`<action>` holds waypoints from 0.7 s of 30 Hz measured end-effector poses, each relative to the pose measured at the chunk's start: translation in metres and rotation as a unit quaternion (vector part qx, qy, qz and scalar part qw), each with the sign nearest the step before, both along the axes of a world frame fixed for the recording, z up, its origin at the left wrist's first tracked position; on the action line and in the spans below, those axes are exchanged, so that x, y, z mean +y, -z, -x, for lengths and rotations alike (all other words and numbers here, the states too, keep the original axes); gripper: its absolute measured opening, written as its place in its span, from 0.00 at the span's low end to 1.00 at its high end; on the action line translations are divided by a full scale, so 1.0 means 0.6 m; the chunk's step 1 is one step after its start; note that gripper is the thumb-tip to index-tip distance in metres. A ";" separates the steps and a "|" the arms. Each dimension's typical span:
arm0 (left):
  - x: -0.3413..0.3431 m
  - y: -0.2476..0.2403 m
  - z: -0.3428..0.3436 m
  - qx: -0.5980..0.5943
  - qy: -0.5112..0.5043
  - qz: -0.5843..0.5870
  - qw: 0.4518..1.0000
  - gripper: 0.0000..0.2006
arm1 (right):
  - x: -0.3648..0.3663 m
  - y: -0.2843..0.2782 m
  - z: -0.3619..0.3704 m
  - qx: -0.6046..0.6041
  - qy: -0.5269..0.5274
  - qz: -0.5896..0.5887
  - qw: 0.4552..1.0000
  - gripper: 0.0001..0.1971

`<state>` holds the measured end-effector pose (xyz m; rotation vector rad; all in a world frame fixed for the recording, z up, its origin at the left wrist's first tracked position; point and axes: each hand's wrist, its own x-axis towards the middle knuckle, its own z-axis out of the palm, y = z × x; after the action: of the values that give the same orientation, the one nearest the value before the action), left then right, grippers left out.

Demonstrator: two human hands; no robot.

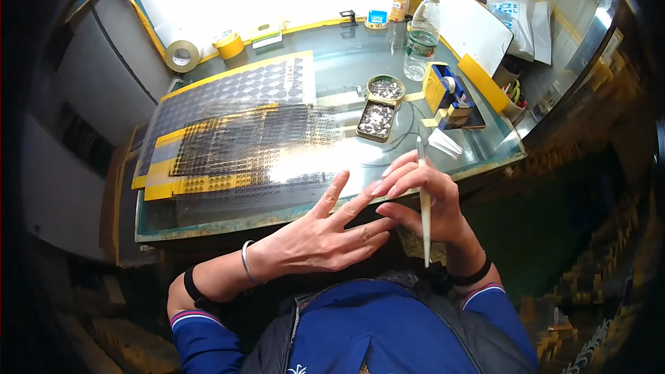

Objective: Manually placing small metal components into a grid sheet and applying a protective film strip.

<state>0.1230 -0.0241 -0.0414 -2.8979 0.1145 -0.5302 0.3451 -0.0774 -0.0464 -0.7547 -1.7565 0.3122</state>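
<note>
Holding the pen-shaped tool (424, 218) before the glass table (325, 40)

My right hand (440, 201) grips the tool, its slim tip pointing toward the table. My left hand (317, 241) is free, fingers spread, fingertips close to the right hand's. A rectangular tin (372, 137) of shiny pieces (376, 119) stands beyond, on the glass.

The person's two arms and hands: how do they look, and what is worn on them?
The left hand and right hand wear no gloves. A silver bangle circles the left wrist. Each arm has a black band, and the short blue sleeves end in red and white stripes.
</note>
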 end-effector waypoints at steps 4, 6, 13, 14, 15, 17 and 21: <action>-0.007 -0.003 0.005 0.013 0.005 0.006 1.000 0.18 | 0.009 0.002 0.018 -0.025 -0.041 -0.033 0.998 0.11; -0.005 -0.003 0.005 0.038 0.028 -0.030 0.998 0.19 | 0.009 0.017 0.023 0.009 -0.091 0.011 0.996 0.10; -0.005 0.015 0.006 0.025 0.085 0.065 0.994 0.18 | 0.001 0.021 0.023 0.013 -0.146 0.076 0.986 0.09; -0.004 0.020 0.006 0.025 0.083 0.065 0.994 0.18 | -0.001 0.025 0.021 0.012 -0.147 0.076 0.986 0.09; -0.002 0.026 0.007 0.032 0.092 0.078 0.992 0.19 | -0.003 0.030 0.018 0.004 -0.128 0.083 0.988 0.10; 0.002 0.029 0.005 0.023 0.114 0.112 0.987 0.17 | -0.004 0.043 0.018 -0.001 -0.096 0.081 0.992 0.11; 0.052 0.076 0.020 -0.104 0.103 0.152 0.977 0.12 | -0.011 0.074 -0.010 0.031 0.001 0.094 0.995 0.11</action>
<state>0.1108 0.0070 -0.0872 -3.1184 0.3344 -0.9612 0.3512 -0.0839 -0.0910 -0.8717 -1.6842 0.5007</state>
